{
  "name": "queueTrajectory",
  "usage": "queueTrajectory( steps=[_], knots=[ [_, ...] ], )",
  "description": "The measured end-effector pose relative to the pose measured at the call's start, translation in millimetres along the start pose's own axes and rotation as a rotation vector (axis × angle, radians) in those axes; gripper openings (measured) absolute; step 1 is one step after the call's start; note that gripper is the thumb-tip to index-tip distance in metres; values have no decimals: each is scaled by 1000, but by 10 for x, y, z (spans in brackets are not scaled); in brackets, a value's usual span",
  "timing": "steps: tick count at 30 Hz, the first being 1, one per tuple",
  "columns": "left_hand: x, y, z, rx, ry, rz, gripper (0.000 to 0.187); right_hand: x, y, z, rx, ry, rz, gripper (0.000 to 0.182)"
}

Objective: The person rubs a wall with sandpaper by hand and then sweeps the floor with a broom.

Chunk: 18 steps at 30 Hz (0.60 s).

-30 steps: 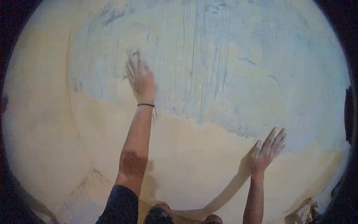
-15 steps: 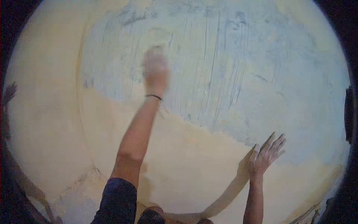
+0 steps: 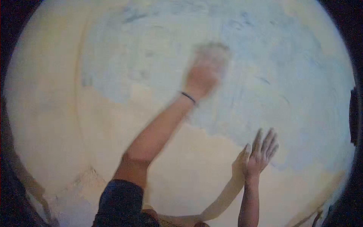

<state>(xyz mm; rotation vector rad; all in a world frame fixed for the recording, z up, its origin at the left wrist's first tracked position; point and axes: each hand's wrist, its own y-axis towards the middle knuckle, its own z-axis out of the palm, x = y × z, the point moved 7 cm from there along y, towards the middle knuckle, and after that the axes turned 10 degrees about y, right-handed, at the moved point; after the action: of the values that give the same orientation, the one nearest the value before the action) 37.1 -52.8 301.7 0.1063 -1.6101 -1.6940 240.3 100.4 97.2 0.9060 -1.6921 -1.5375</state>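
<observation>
My left hand (image 3: 208, 70) is over the bluish-grey patch (image 3: 151, 49) on a pale cream, wall-like surface (image 3: 181, 151). Motion smears its fingers, so I cannot tell whether it holds anything. A dark thin band (image 3: 188, 97) circles that wrist, and a dark sleeve (image 3: 119, 202) covers the upper arm. Lower right, my right hand (image 3: 261, 151) has its fingers stretched up and slightly spread, with nothing in it. It overlaps the lower border of the bluish patch, and its shadow (image 3: 227, 191) falls on the cream surface to the left.
Down the left side of the surface runs a faint curved line (image 3: 78, 75). A greyish peaked patch (image 3: 81, 196) shows at the lower left. Darkness surrounds the round view, with a dark shape (image 3: 353, 117) at the right edge.
My left hand has swept to the right across the bluish patch, and the dark streaks there look fainter in the blur. My right hand has shifted slightly left, its fingers now more upright.
</observation>
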Motion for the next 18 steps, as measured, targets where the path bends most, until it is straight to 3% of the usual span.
queueTrajectory(
  steps=[2,3,4,5,7,9,10,11,12,13,15,18],
  knots=[
    [788,-153,-5,116,552,-220,57,-189,-58,-117,76,50,-68,59],
    [1375,-420,203,348,687,-463,55,-330,-103,-178,82,31,-44,59],
    [1960,-752,315,47,331,-749,54,-459,-135,-233,58,37,-26,57],
    [1787,-695,63,267,634,-689,54,-565,-161,-291,30,48,-10,56],
    [1553,-626,237,109,619,-770,54,-637,-194,-371,24,45,17,56],
    [159,-74,73,230,621,-427,57,-655,-225,-426,27,54,21,56],
    [-410,44,161,124,527,-265,55,-573,-200,-261,28,59,29,57],
    [-931,193,101,37,89,-159,50,-497,-198,-139,24,70,41,59],
    [-1508,190,128,56,-155,59,49,-465,-218,-104,20,69,39,59],
    [-1540,303,48,48,-150,60,49,-488,-256,-106,55,97,76,61],
    [-1759,479,-80,76,-356,240,45,-681,-382,-127,89,117,115,64],
    [-690,483,221,-42,-104,-81,46,-984,-592,-137,40,122,102,70]
  ],
)
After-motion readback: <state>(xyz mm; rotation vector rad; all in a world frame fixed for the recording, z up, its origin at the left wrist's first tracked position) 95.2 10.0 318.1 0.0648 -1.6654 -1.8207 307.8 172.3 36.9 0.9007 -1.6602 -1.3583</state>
